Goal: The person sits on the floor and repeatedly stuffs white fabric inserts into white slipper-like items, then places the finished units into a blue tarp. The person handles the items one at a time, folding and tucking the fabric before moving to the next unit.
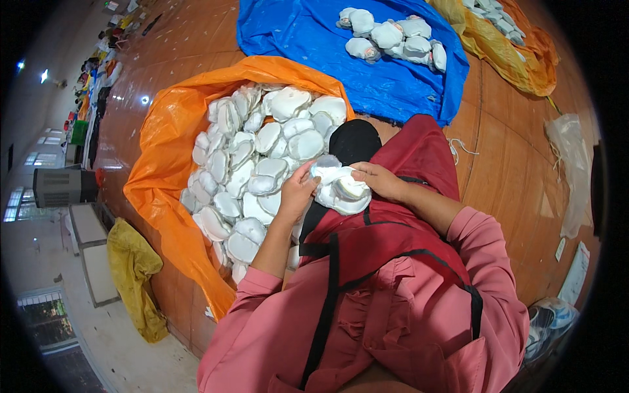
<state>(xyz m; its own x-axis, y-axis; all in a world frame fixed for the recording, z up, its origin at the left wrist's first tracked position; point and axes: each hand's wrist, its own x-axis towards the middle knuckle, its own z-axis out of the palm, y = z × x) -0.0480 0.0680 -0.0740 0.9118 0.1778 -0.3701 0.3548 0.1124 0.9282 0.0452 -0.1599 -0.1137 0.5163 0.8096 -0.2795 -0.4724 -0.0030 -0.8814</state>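
Over my lap, my left hand (299,190) and my right hand (380,180) grip opposite sides of a small bunch of white padded cups (348,195), soft and oval with rounded rims. A fluffy greyish edge shows at its upper left. My left thumb and fingers pinch the left side, while the right fingers close over the upper right. Just left of my hands lies a big heap of similar white padded cups (241,177) on a spread orange sheet (160,141), whose edges rise around the heap.
Beyond my knees, a blue tarp (295,33) carries several bundled white pads (393,36). A yellow and orange sheet (534,72) with more pads lies at the far right. A yellow sack (134,281) is at left, a clear plastic sheet (569,170) at right. Brown tiled floor (504,144) lies between.
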